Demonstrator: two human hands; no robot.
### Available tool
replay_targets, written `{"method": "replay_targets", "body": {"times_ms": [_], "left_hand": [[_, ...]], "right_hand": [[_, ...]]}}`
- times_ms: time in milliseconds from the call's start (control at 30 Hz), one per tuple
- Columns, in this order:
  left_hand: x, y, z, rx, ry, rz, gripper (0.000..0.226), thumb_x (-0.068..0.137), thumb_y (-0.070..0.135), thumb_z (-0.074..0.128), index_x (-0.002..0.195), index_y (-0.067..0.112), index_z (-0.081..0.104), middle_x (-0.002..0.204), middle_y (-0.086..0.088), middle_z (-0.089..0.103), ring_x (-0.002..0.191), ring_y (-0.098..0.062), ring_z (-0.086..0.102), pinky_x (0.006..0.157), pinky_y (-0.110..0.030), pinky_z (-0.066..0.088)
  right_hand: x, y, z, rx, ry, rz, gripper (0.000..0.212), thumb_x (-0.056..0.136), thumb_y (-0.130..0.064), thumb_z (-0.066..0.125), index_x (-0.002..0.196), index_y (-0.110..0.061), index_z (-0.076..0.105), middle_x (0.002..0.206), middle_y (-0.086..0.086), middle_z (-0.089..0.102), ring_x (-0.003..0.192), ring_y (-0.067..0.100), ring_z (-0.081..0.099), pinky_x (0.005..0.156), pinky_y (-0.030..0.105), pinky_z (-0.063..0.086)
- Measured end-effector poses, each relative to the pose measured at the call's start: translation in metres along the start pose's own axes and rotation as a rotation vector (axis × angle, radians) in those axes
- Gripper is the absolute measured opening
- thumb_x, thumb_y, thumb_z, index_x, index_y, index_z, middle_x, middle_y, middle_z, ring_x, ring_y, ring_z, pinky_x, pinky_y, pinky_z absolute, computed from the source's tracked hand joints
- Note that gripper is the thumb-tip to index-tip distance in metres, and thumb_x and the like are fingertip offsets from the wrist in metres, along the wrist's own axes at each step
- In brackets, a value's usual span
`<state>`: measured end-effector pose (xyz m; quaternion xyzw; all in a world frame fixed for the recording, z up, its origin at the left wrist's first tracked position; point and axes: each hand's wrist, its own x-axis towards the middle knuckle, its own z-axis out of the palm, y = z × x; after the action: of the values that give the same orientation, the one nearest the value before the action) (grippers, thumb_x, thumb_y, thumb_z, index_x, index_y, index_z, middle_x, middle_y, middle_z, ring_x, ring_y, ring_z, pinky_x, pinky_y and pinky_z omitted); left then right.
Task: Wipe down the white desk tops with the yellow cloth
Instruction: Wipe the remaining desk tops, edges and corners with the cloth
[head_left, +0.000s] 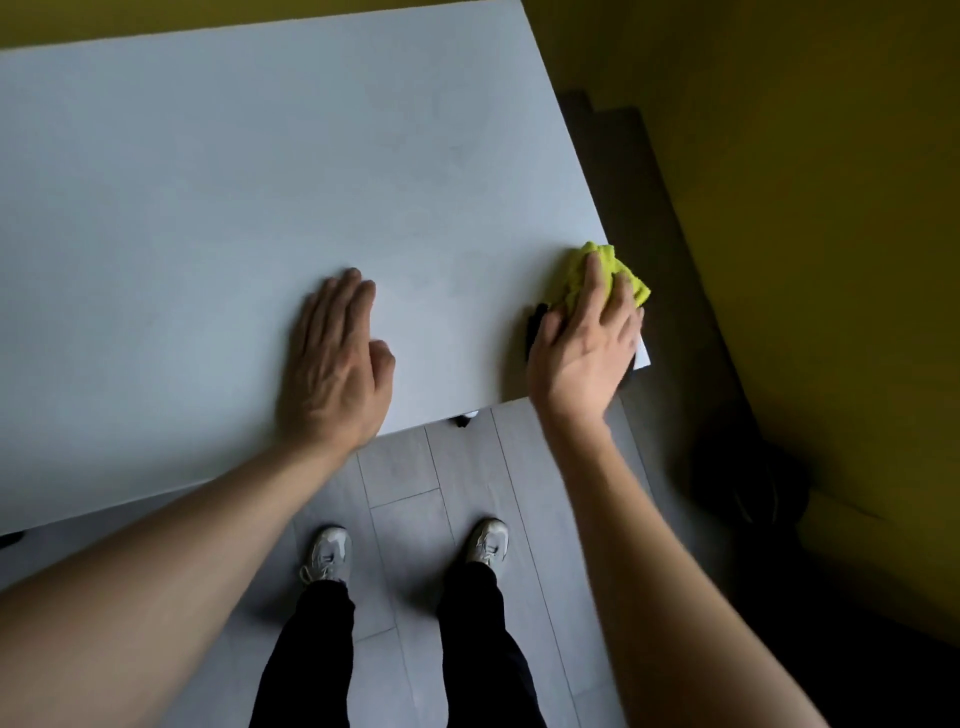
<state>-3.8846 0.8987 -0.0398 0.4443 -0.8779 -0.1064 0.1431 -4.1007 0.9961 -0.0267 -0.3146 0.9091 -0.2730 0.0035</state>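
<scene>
Yellow-green cloth (605, 273), white desk top (260, 208), mustard-yellow wall (805, 182), grey plank floor (415, 493), black trousers (311, 649).

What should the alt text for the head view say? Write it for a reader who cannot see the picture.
Seen from above, a person's right hand presses a crumpled yellow cloth onto the near right corner of a white desk top, while the left hand rests flat on the desk's near edge. Below are grey floorboards, the person's pale sneakers and dark trousers; a yellow wall stands to the right.
</scene>
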Motion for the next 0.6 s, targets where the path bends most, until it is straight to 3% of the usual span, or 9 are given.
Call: {"method": "replay_targets", "body": {"times_ms": [100,200,300,367,467,600], "left_hand": [[0.0,0.001,0.001,-0.001,0.014,-0.045,0.06,0.098,0.021,0.037,0.154,-0.001,0.041,0.166,-0.021,0.033,0.154,-0.036,0.031,0.129,-0.046,0.02],[-0.001,-0.002,0.001,-0.005,0.002,-0.03,0.063,0.096,0.021,0.036,0.154,-0.003,0.04,0.166,-0.021,0.033,0.155,-0.036,0.03,0.129,-0.048,0.02],[-0.001,-0.004,0.001,0.006,-0.003,-0.019,0.062,0.097,0.019,0.036,0.154,-0.003,0.04,0.166,-0.02,0.033,0.155,-0.035,0.03,0.128,-0.051,0.022],[0.001,-0.002,0.0,0.0,-0.017,-0.044,0.061,0.097,0.019,0.034,0.154,0.0,0.041,0.166,-0.018,0.033,0.155,-0.033,0.029,0.128,-0.049,0.021],[0.001,0.002,-0.002,0.002,-0.028,-0.063,0.06,0.098,0.019,0.032,0.155,0.001,0.04,0.167,-0.016,0.032,0.156,-0.031,0.027,0.129,-0.049,0.021],[0.003,0.005,-0.002,0.011,-0.041,-0.088,0.061,0.098,0.019,0.03,0.156,0.001,0.039,0.168,-0.015,0.031,0.157,-0.03,0.026,0.129,-0.048,0.02]], "right_hand": [[-0.02,-0.04,0.016,0.041,-0.169,-0.217,0.075,0.081,-0.033,0.053,0.153,-0.017,0.04,0.152,0.022,0.04,0.14,0.042,0.035,0.112,0.049,0.035],[-0.034,-0.077,0.032,0.137,-0.322,-0.482,0.071,0.084,-0.039,0.045,0.152,-0.018,0.044,0.15,0.022,0.045,0.142,0.036,0.035,0.121,0.049,0.025],[-0.021,-0.072,0.034,0.15,-0.398,-0.646,0.067,0.09,-0.043,0.041,0.153,-0.022,0.042,0.152,0.018,0.046,0.144,0.034,0.037,0.123,0.046,0.022],[0.001,-0.044,0.026,0.135,-0.401,-0.625,0.069,0.088,-0.042,0.047,0.154,-0.024,0.04,0.154,0.017,0.043,0.143,0.036,0.037,0.121,0.044,0.028],[0.045,0.009,0.007,0.091,-0.273,-0.425,0.071,0.085,-0.036,0.05,0.154,-0.022,0.039,0.153,0.018,0.04,0.137,0.042,0.04,0.114,0.047,0.036],[0.078,0.039,-0.003,0.05,-0.146,-0.222,0.065,0.089,-0.026,0.048,0.153,-0.017,0.036,0.148,0.023,0.04,0.132,0.042,0.04,0.117,0.051,0.03]]}}
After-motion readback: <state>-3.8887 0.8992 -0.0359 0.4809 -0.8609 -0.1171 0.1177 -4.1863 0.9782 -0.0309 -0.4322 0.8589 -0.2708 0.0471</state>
